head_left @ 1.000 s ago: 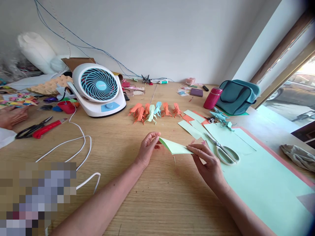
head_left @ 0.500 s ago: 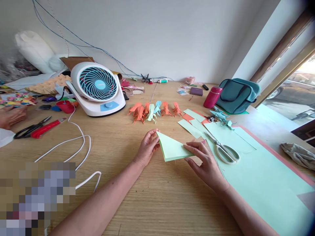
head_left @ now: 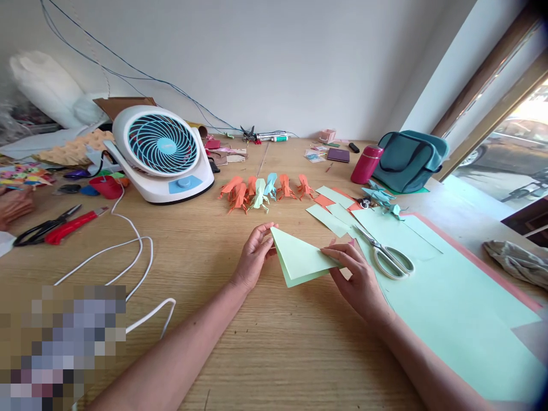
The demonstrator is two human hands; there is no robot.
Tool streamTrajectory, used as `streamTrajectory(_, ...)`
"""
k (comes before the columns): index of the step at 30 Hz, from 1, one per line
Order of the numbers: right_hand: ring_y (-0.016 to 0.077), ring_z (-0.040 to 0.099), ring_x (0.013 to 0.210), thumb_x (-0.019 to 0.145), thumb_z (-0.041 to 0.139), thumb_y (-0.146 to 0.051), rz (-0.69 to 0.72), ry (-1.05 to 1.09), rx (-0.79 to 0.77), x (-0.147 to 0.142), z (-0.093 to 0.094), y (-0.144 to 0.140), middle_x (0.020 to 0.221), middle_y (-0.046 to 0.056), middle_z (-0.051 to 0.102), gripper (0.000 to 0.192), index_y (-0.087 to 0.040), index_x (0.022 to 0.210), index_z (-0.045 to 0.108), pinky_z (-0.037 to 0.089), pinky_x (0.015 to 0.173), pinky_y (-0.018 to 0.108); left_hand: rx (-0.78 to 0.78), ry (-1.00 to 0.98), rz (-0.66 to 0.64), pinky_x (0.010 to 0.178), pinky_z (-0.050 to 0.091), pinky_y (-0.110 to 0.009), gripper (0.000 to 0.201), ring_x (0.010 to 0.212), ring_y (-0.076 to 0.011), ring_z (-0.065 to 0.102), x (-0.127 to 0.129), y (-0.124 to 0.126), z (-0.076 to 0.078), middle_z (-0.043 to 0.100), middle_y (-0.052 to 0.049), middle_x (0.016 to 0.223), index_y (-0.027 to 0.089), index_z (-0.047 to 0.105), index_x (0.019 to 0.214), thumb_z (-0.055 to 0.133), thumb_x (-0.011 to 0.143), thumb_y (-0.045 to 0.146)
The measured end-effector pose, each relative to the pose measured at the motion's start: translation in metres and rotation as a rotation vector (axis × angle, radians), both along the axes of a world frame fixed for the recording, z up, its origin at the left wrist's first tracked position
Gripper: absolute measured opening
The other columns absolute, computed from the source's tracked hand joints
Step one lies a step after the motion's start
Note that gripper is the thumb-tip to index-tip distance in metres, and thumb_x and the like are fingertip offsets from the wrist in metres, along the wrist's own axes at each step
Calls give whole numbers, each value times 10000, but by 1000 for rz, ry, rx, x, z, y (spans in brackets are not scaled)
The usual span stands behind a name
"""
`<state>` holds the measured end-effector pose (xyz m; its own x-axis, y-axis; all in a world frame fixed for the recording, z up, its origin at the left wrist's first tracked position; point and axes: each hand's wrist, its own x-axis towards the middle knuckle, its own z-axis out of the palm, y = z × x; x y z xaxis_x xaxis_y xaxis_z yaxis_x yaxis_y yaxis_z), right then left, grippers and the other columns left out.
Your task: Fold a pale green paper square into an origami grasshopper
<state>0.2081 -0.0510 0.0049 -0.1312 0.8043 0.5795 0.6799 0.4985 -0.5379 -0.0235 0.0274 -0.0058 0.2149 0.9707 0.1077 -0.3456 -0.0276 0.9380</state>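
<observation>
A light green paper (head_left: pixel 299 260), folded into a triangle, lies on the wooden table (head_left: pixel 265 348) in front of me. My left hand (head_left: pixel 253 257) pinches its upper left corner. At the triangle's right corner my right hand (head_left: pixel 357 277) presses down with its fingertips. Behind the paper stands a row of several folded paper figures (head_left: pixel 265 191), orange, green and blue. White-handled scissors (head_left: pixel 387 257) lie just right of my right hand on a large green sheet (head_left: pixel 449 308).
A white and blue desk fan (head_left: pixel 160 151) stands at the back left, its white cable (head_left: pixel 128 257) looping toward me. Red-handled cutters (head_left: pixel 55 225) lie at far left near another person's hand (head_left: pixel 15 205). A teal bag (head_left: pixel 409 160) and pink bottle (head_left: pixel 366 164) sit back right.
The folded paper was held up edge-on between my hands a second ago; now it is laid flat on the table as a triangle, with both hands on its corners.
</observation>
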Motion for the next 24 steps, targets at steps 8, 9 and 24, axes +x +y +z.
streamTrajectory(8,211,628,1053,887,506,-68,0,-12,-20,0,2,-1,1126,85,625,379,-247,1191,644,568,882,369,127,169,78,753,514,-237,413,834,-124,662,2,1,-4,630,-84,1291,213,573,1199,680,800,223)
streamTrajectory(9,210,631,1050,884,506,-67,3,-14,-16,0,2,0,1123,86,625,378,-246,1186,644,569,881,369,147,199,99,755,518,-243,403,866,-141,666,2,2,-5,634,-86,1269,210,585,1185,675,792,212)
streamTrajectory(24,187,660,958,689,419,52,126,-85,-162,-1,-12,5,1068,65,667,636,-260,1176,685,555,829,314,962,1042,-245,1171,330,-507,610,1418,-279,440,1,-22,-4,553,-75,1470,270,504,1447,535,863,97)
